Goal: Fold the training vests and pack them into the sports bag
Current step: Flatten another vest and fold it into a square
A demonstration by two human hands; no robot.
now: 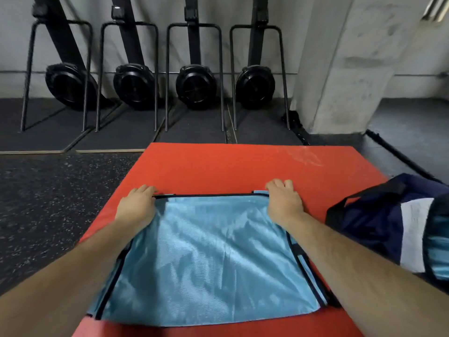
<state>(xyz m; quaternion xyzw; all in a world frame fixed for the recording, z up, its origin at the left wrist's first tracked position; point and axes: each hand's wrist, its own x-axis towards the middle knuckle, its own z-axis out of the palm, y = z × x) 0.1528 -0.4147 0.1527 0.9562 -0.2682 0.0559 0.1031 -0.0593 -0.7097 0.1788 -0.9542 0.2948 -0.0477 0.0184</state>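
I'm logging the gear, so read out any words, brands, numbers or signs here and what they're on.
No readable text anywhere.
The blue vest, navy sports bag and red mat show no print.
Any marking on the black machines is too blurred to read.

In front of me a red mat lies on the speckled rubber floor. A light blue mesh training vest lies spread flat on the mat. The navy sports bag sits at the mat's right edge.
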